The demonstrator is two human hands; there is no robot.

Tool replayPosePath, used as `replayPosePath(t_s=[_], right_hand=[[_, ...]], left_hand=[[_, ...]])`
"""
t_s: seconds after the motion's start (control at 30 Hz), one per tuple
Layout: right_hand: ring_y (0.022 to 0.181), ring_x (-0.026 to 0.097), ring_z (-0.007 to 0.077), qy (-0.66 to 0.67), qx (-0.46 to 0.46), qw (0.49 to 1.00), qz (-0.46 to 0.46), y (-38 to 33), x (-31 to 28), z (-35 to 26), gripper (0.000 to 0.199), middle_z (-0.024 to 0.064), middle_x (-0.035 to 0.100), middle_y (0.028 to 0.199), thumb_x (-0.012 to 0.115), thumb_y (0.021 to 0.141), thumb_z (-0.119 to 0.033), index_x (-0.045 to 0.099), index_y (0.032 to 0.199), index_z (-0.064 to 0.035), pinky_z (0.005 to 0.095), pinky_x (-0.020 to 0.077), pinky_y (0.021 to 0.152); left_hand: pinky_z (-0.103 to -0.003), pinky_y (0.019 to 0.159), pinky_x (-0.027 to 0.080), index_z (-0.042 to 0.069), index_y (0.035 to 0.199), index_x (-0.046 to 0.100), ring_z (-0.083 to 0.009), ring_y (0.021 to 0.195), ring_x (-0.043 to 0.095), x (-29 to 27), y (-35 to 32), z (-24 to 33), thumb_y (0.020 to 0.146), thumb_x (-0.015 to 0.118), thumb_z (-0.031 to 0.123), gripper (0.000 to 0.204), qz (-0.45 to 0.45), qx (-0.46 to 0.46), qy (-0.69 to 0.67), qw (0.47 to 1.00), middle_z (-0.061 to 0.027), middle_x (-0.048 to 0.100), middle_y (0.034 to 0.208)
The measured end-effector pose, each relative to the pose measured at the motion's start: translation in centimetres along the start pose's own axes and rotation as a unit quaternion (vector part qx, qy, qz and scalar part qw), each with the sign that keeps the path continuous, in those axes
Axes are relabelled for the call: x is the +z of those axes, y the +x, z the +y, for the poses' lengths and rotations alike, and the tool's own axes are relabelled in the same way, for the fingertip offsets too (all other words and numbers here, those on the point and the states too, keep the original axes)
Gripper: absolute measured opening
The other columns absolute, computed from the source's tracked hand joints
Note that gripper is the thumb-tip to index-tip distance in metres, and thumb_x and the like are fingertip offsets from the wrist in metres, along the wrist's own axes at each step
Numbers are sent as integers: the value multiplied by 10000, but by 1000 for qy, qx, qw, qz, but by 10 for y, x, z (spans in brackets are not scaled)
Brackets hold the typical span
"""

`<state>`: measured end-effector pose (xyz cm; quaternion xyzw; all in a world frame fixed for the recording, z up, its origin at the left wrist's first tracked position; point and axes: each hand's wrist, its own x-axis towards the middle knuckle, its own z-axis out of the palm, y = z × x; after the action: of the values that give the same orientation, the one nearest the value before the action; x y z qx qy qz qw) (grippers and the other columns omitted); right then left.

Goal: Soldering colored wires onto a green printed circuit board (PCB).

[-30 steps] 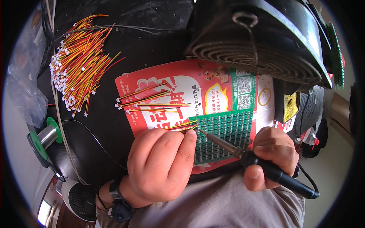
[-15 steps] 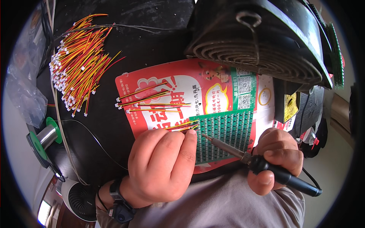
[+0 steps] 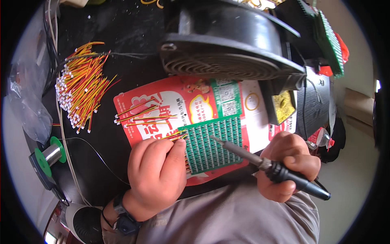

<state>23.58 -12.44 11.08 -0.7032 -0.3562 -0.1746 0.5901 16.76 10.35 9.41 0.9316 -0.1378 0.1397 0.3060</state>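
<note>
My left hand (image 3: 156,173) is closed at the left edge of a green circuit board panel (image 3: 215,148). Thumb and fingers pinch red, yellow and black wires (image 3: 172,135), whose ends meet the panel's upper left corner. In my right hand (image 3: 289,166) is a soldering iron (image 3: 243,153) with a black handle, its tip pointing up and left over the panel. The tip stands apart from the wire ends; whether it touches the panel I cannot tell. Several loose wires with white connectors (image 3: 144,120) lie on the red printed sheet (image 3: 126,99) beneath the panel.
A large pile of connector wires (image 3: 83,87) lies at the far left, near a solder spool (image 3: 50,154). Beyond the panel stands a black fan (image 3: 227,49). A yellow sponge (image 3: 283,106) is at the right, with stacked green boards (image 3: 333,44) farther back.
The whole view has shifted. The soldering iron's tip has moved right across the panel, away from the wire ends. My left hand keeps its place at the panel's edge.
</note>
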Motion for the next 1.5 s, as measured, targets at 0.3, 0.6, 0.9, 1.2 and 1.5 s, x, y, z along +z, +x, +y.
replayPosePath(t_s=[0.3,0.6,0.9,1.2,1.5], right_hand=[[749,562,214,-307,-12,937,168,-3,-51,-19,354,165,593,908,632,974,-163,478,1250,-4,312,466,636],[796,621,332,-365,15,930,33,0,-37,2,354,203,630,924,658,799,41,626,1152,58,390,522,748],[769,617,263,-303,97,946,68,-2,-44,-7,308,195,635,935,635,870,13,616,1173,61,336,495,709],[758,486,140,-112,166,950,241,-44,-65,-11,186,104,572,846,591,841,-3,602,1013,66,263,394,720],[718,460,160,-71,135,959,239,-55,-78,-2,235,99,517,804,538,909,-160,561,1040,35,281,374,659]], left_hand=[[-405,627,482,-27,903,666,-303,698,588,2,-3,9,709,673,-116,213,40,-17,11,999,-124,585,803],[-394,685,495,-32,941,680,-293,773,592,-1,-2,10,744,676,-50,198,37,6,23,999,-110,592,871],[-391,665,491,-17,923,686,-293,757,592,-13,3,12,731,689,-67,198,93,-6,24,995,-113,603,862],[-381,660,496,-7,936,694,-293,755,616,-33,6,-9,756,687,-70,190,146,-57,40,987,-125,627,856],[-266,688,496,-43,974,704,-161,756,615,-60,5,-45,837,679,-68,142,189,-199,6,962,-100,658,898]])
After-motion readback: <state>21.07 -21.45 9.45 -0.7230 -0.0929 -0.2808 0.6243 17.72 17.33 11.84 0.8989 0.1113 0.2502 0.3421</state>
